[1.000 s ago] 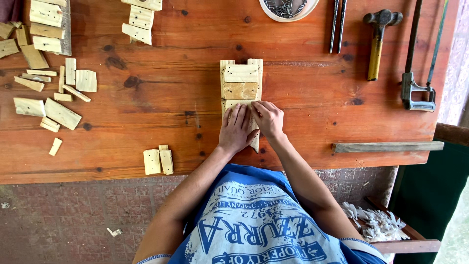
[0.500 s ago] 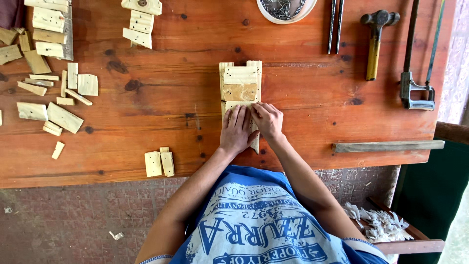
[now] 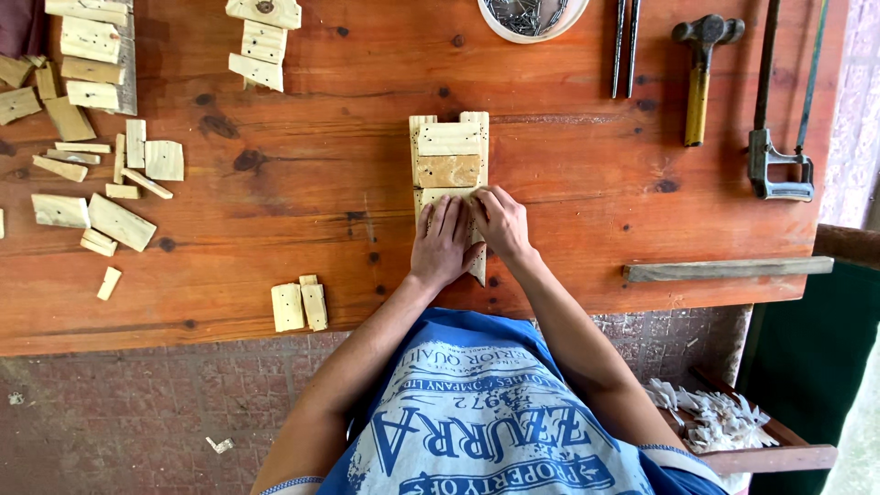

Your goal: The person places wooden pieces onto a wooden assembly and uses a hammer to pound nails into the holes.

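Note:
A small assembly of pale wooden blocks (image 3: 449, 156) lies on the reddish wooden workbench (image 3: 275, 220), two side rails with short cross pieces laid between them. My left hand (image 3: 443, 243) lies flat over its near end, fingers together and pressing down. Beside it, my right hand (image 3: 501, 223) pinches a cross piece at the near end with its fingertips. Both hands cover most of the assembly's near end.
Loose wood offcuts (image 3: 92, 174) are scattered at the left, more blocks (image 3: 261, 41) at the top, two small blocks (image 3: 301, 305) near the front edge. A bowl of nails (image 3: 532, 16), two rods, a hammer (image 3: 699, 78), a saw (image 3: 779, 110) and a wooden strip (image 3: 729, 269) lie at right.
The hands stay on the near end of the block assembly; only the fingertips shift slightly. The view has drifted a little.

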